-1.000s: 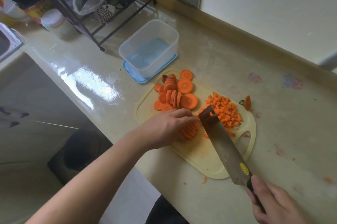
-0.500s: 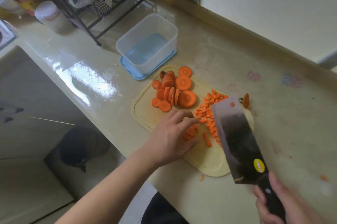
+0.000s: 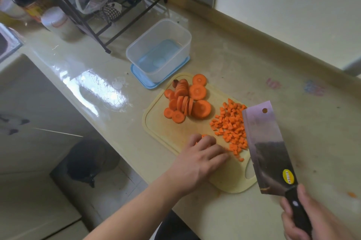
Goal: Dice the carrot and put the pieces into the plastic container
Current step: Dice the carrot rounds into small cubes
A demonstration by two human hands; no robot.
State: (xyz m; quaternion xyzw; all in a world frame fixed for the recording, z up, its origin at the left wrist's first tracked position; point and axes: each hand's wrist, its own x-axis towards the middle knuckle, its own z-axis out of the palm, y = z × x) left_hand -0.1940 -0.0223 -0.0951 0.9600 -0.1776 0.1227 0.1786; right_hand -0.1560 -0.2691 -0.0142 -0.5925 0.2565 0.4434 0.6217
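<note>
Counter (image 3: 293,75): left hand (image 3: 201,159) curled over carrot slices (image 3: 203,136) on board (image 3: 166,132); right hand (image 3: 312,218) grips cleaver (image 3: 267,147) raised beside dice (image 3: 230,128).

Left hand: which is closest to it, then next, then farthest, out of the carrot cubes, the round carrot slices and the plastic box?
From the left hand:
1. Diced carrot pile, just right of the fingers.
2. Round carrot slices, farther up the cutting board.
3. Plastic container, beyond the board.

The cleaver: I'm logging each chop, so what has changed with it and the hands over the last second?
The cleaver, held by the right hand, lifted off the cutting board and now hangs with its flat side showing, beside the diced carrot. The left hand drew back, still covering a few carrot pieces. The carrot slices and plastic container stayed put.
</note>
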